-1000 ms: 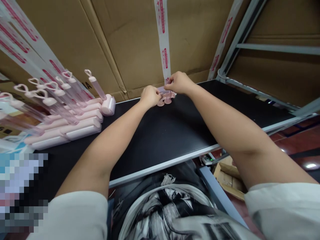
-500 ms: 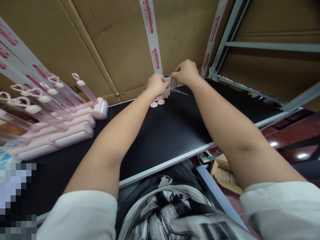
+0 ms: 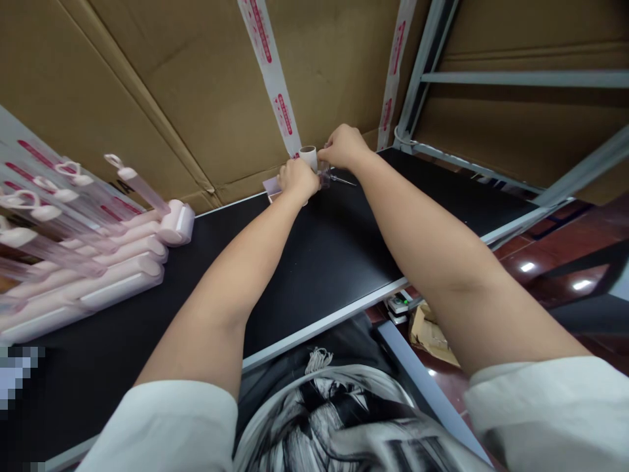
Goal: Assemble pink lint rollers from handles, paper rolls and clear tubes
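Observation:
At the far edge of the black tabletop (image 3: 339,242), my left hand (image 3: 299,178) is low with its fingers bent down. It covers most of the small pink discs, and its fingertips are hidden. My right hand (image 3: 346,147) is a little higher, its fingers pinched together beside a short white open-topped cylinder (image 3: 308,156). What lies between those fingers is too small to name. Below them are a clear pinkish piece (image 3: 325,176) and a thin metal shaft (image 3: 344,181) pointing right. A flat pinkish piece (image 3: 272,187) shows left of my left hand.
Several pale pink devices with clear upright tubes and looped tops (image 3: 122,255) line the table's left side. Taped cardboard (image 3: 196,85) rises behind the table. A metal frame (image 3: 417,85) stands at right. An open carton (image 3: 432,334) is below the front edge.
My left hand has moved down from beside the white cylinder, over the pink discs. My right hand's fingers are nearer the cylinder. The view has shifted slightly right.

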`<control>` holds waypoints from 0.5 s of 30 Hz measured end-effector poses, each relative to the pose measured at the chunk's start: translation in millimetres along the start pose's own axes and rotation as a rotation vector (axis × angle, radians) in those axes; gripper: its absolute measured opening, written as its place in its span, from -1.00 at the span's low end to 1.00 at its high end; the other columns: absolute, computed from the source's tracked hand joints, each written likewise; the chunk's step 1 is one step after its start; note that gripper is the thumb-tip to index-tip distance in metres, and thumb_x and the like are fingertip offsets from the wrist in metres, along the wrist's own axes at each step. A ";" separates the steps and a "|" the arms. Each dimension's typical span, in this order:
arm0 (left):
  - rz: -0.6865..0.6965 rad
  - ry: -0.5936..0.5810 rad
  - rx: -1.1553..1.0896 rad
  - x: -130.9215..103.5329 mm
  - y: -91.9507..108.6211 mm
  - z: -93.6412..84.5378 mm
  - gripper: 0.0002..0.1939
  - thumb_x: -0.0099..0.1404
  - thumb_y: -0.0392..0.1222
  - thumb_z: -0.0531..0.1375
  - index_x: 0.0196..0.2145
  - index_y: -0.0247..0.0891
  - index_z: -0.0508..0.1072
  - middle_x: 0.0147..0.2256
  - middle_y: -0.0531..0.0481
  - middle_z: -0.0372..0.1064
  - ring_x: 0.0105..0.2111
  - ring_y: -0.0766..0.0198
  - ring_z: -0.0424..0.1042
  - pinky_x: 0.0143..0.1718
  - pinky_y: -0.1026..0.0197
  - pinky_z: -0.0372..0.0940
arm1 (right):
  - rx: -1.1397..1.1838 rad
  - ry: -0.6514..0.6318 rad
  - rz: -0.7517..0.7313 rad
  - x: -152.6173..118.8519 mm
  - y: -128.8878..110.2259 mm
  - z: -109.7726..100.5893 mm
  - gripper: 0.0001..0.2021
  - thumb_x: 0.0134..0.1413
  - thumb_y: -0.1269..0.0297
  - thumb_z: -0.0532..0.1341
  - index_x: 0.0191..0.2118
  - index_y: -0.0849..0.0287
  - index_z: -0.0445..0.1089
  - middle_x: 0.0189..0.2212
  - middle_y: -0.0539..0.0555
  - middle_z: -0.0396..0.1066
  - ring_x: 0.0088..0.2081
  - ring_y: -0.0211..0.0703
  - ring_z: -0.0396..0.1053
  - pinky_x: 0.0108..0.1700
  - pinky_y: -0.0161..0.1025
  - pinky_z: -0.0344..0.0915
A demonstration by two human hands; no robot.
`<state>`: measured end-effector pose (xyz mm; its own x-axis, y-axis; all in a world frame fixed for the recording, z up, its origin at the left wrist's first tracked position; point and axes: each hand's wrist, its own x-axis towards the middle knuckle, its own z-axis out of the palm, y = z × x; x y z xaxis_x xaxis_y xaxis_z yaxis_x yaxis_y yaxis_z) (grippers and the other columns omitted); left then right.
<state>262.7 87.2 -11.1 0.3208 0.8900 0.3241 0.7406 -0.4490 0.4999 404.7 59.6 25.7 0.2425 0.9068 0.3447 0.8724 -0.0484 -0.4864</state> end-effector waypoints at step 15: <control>-0.116 0.008 0.210 -8.9 3.2 3.3 -0.53 0.26 -0.12 0.39 0.11 -0.28 0.63 0.21 -0.41 0.48 0.27 -0.32 0.43 0.21 -0.19 0.33 | 0.059 0.013 -0.090 12.4 12.6 18.8 -0.67 0.14 0.19 0.44 -0.10 0.37 0.62 -0.22 0.39 0.59 0.05 0.44 0.55 0.07 0.18 0.48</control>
<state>264.1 78.1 -15.1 0.2229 0.9335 0.2809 0.8791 -0.3170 0.3560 410.8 78.1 8.7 0.1698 0.9008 0.3997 0.8647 0.0583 -0.4989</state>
